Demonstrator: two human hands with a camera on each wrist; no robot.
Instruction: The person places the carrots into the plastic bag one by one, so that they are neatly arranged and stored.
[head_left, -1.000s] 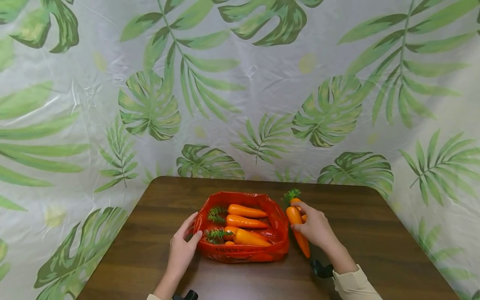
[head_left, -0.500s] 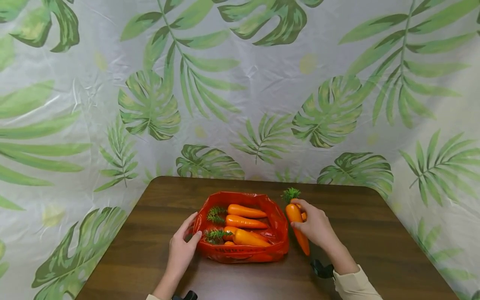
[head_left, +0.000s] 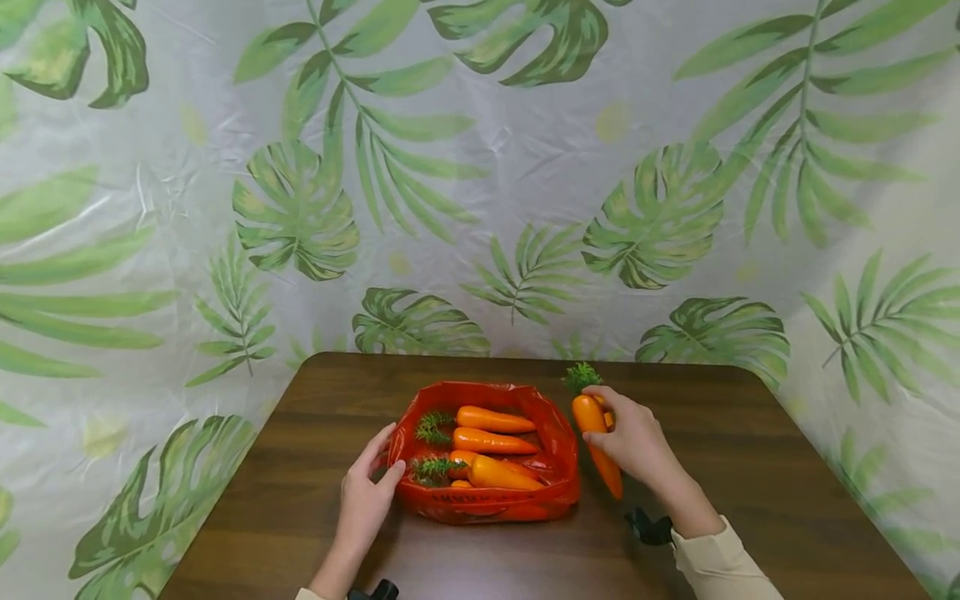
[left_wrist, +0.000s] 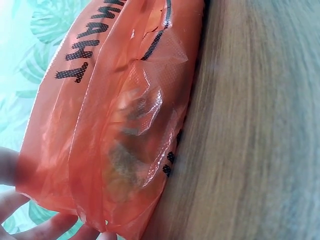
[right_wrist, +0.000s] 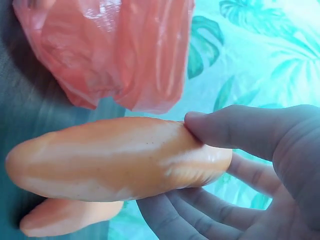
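Observation:
A red plastic bag [head_left: 487, 506] with its mouth rolled wide stands mid-table, several orange carrots [head_left: 495, 440] with green tops lying inside. At its left rim, my left hand [head_left: 367, 492] pinches the plastic between thumb and fingers; the left wrist view shows fingertips [left_wrist: 47, 227] at the bag's edge. Just right of the bag, my right hand [head_left: 637, 437] holds a carrot [right_wrist: 115, 160] near its leafy end, thumb on one side and fingers on the other. A second carrot [right_wrist: 70, 217] shows beneath it in the right wrist view, mostly hidden by the hand in the head view.
The dark wooden table [head_left: 712, 417] has rounded far corners. Behind it hangs a pale sheet [head_left: 532, 183] printed with green leaves. A black wrist mount [head_left: 649, 527] sits under the right wrist, close over the table.
My right hand has raised the carrot slightly and moved it a little away from me. The left hand keeps its place at the bag's rim.

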